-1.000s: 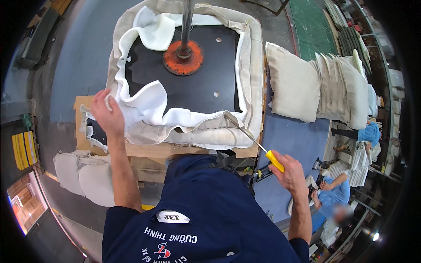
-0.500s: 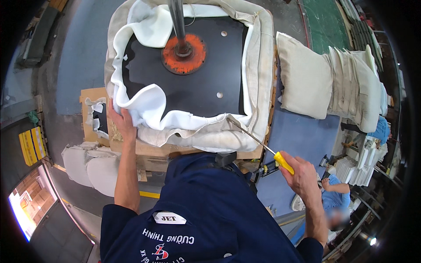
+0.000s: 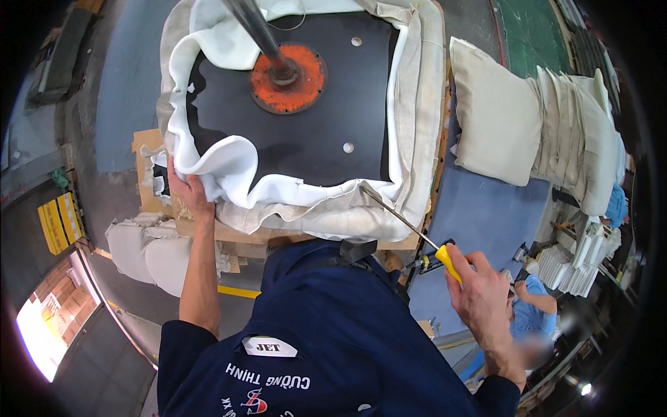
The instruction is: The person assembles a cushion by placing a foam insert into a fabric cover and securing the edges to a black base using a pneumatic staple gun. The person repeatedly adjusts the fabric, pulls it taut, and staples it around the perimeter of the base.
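Observation:
A square black panel [image 3: 299, 132] with an orange round plate and a metal post [image 3: 286, 73] lies on a wooden stand, wrapped in white padding [image 3: 229, 170] and beige fabric [image 3: 417, 104]. My left hand [image 3: 186, 193] grips the white padding at the panel's left front corner. In my right hand [image 3: 478, 292] is a yellow-handled screwdriver [image 3: 445, 260]; its long metal shaft reaches up-left, with the tip [image 3: 363, 187] touching the beige fabric at the panel's front edge.
Beige cushions [image 3: 497, 111] lean in a row on a blue surface [image 3: 479, 215] to the right. White padded pieces [image 3: 149, 250] lie on the floor at lower left. A person in blue [image 3: 531, 313] sits at lower right beside stacked white sheets [image 3: 573, 267].
My left hand has slid from the outer left edge onto the padding at the corner. My right hand with the screwdriver has stayed near the front right, tip still at the fabric.

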Available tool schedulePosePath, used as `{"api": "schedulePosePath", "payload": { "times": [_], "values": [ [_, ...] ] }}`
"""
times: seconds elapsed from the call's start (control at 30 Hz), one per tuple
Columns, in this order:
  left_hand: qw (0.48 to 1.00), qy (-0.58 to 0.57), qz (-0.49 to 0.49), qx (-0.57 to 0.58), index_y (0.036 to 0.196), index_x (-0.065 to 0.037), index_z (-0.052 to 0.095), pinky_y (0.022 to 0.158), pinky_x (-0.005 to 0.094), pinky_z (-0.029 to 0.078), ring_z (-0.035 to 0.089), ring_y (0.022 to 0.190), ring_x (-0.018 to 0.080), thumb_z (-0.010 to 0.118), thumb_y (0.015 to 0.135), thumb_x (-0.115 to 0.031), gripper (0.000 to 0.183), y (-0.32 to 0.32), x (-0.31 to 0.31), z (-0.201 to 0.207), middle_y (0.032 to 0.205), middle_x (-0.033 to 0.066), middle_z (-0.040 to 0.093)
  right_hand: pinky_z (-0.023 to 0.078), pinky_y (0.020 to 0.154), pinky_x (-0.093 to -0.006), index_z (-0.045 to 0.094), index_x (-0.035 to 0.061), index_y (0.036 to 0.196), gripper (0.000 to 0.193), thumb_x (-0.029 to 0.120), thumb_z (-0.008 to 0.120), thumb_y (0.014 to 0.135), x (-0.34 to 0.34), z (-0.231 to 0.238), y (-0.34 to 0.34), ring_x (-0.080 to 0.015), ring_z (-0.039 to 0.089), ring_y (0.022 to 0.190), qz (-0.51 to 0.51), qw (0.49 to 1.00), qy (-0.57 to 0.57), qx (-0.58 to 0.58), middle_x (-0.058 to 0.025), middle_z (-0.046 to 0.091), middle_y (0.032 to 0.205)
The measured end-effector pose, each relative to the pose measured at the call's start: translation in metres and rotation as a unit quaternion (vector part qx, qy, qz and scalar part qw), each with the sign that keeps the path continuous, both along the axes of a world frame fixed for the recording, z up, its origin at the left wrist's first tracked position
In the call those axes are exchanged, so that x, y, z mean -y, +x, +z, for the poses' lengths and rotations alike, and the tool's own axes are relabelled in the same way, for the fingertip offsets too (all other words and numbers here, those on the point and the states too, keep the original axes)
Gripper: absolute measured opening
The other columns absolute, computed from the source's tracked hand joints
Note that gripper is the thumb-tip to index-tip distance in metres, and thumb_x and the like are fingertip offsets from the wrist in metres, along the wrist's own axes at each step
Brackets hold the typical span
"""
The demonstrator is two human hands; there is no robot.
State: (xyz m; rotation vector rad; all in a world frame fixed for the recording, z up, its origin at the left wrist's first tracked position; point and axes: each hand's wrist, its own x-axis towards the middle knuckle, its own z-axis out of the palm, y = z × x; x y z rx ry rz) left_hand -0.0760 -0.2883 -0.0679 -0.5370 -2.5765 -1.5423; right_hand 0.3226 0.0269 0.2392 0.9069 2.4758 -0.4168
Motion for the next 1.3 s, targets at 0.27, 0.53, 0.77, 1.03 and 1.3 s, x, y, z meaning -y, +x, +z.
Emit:
{"api": "schedulePosePath", "payload": {
  "times": [0.27, 0.53, 0.77, 1.03, 1.3],
  "values": [
    [0.999, -0.007, -0.029, 0.024, 0.151, 0.006, 0.041, 0.116, 0.0457, 0.033, 0.047, 0.134, 0.0359, 0.053, 0.103, -0.049, 0.073, -0.023, 0.01, -0.017, 0.144, 0.0238, 0.049, 0.056, 0.074, -0.0386, 0.07, 0.01, 0.13, 0.042, 0.017, 0.078, 0.089, 0.052, -0.095, 0.082, -0.0339, 0.071, 0.084, -0.234, 0.939, -0.181, -0.176, -0.0133, 0.069, 0.094],
    [0.999, 0.012, 0.014, 0.027, 0.148, 0.007, 0.043, 0.116, 0.0459, 0.034, 0.048, 0.133, 0.0362, 0.056, 0.1, -0.029, 0.061, -0.021, 0.005, -0.015, 0.144, 0.0243, 0.049, 0.055, 0.08, -0.0367, 0.067, 0.0047, 0.133, 0.047, 0.015, 0.078, 0.088, 0.076, -0.087, 0.077, -0.0342, 0.071, 0.087, -0.265, 0.93, -0.167, -0.193, -0.017, 0.072, 0.098],
    [0.999, 0.01, -0.001, 0.03, 0.15, 0.006, 0.042, 0.117, 0.044, 0.034, 0.046, 0.136, 0.0351, 0.056, 0.1, -0.019, 0.057, -0.018, -0.002, -0.005, 0.145, 0.0239, 0.048, 0.055, 0.076, -0.0407, 0.07, 0.0086, 0.13, 0.043, 0.013, 0.078, 0.088, 0.061, -0.056, 0.076, -0.0354, 0.069, 0.083, -0.167, 0.964, -0.094, -0.182, -0.0159, 0.07, 0.098],
    [0.999, 0.008, 0.027, 0.035, 0.148, 0.005, 0.045, 0.117, 0.0439, 0.034, 0.047, 0.135, 0.036, 0.056, 0.1, -0.016, 0.054, -0.013, -0.01, 0.003, 0.145, 0.0235, 0.049, 0.056, 0.066, -0.0442, 0.07, 0.0196, 0.13, 0.038, 0.021, 0.073, 0.093, 0.049, -0.028, 0.048, -0.0327, 0.069, 0.076, -0.057, 0.993, -0.019, -0.102, -0.0084, 0.069, 0.095],
    [0.997, 0.057, -0.019, 0.054, 0.151, 0.004, 0.041, 0.117, 0.045, 0.033, 0.044, 0.137, 0.0336, 0.055, 0.101, -0.025, 0.059, -0.022, -0.005, -0.008, 0.147, 0.0223, 0.046, 0.055, 0.059, -0.0426, 0.073, 0.0224, 0.128, 0.036, 0.024, 0.074, 0.092, 0.042, -0.014, 0.022, -0.0293, 0.068, 0.067, -0.03, 0.998, 0.013, -0.056, -0.006, 0.069, 0.093]
  ]
}}
